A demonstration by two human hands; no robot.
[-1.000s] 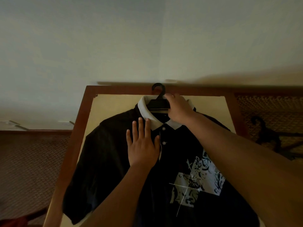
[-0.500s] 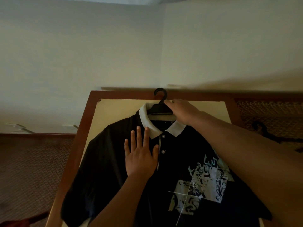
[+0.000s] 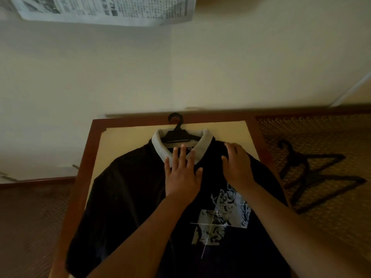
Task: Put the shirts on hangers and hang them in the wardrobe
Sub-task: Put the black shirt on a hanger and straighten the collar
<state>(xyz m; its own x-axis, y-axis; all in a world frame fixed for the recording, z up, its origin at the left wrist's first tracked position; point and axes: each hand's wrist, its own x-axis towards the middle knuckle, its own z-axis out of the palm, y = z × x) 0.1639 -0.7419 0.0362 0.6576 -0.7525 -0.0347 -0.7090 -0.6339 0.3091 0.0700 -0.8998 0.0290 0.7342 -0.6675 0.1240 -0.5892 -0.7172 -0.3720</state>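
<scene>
Smoothing the black shirt (image 3: pixel 128 197) flat on the table (image 3: pixel 96 133), we now have both hands on the cloth and neither on the hanger (image 3: pixel 179 135). Half a second ago our right hand (image 3: pixel 237 167) was up at the neck, covering the hanger's bar; it has since dropped to the shirt's shoulder, where its fingers lie bent over the fabric, pressing or lightly gathering it, and we cannot tell from this view whether they pinch anything. Our left hand (image 3: pixel 182 173) has slid up from the chest to the placket, fingers straight and spread, their tips reaching the white collar (image 3: pixel 204 145) and gripping nothing. The hanger sits inside the neck opening, its bar showing between the collar points and its hook lying over the table's far edge. The shirt rests face up, printed panel toward us, sleeves spread to either side. We read the shift as the hanger being seated and the work turning to settling the shoulders over its arms. That would leave the lift by the hook and the carry to the wardrobe, which is out of view. Spare hangers (image 3: pixel 313 177) wait on the woven mat (image 3: pixel 341 137) to the right, a newspaper (image 3: pixel 104 9) above.
</scene>
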